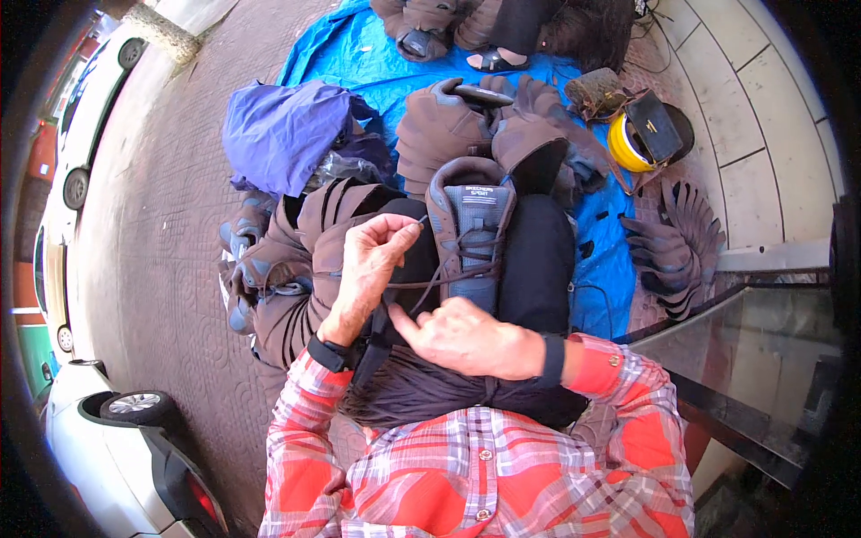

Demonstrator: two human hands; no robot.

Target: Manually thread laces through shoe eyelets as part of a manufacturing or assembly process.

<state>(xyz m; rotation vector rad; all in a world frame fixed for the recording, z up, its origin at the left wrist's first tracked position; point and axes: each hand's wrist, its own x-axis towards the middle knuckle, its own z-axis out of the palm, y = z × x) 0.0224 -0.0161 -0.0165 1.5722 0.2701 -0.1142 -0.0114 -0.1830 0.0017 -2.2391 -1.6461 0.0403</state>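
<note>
An unsoled brown and blue-grey shoe upper point(471, 229) lies upright in front of me, between my black-clad knees. Its dark lace point(478, 264) crosses the tongue and trails off to the left. My left hand point(369, 260), beside the upper's left edge, is closed in a pinch on a lace end. Lower down, close to the toe end, is my right hand point(466, 336), its index finger stretched left and the others curled. A length of lace runs down to its curled fingers. A bundle of dark laces point(413, 394) lies across my lap.
Nested stacks of brown uppers point(336, 233) surround me. Under some lies a blue tarp point(359, 49), with a purple cloth point(282, 125) on the left. To the right are a yellow roll point(625, 146), a black box point(653, 127) and a glass-sided case point(744, 359). Cars point(117, 448) stand at far left.
</note>
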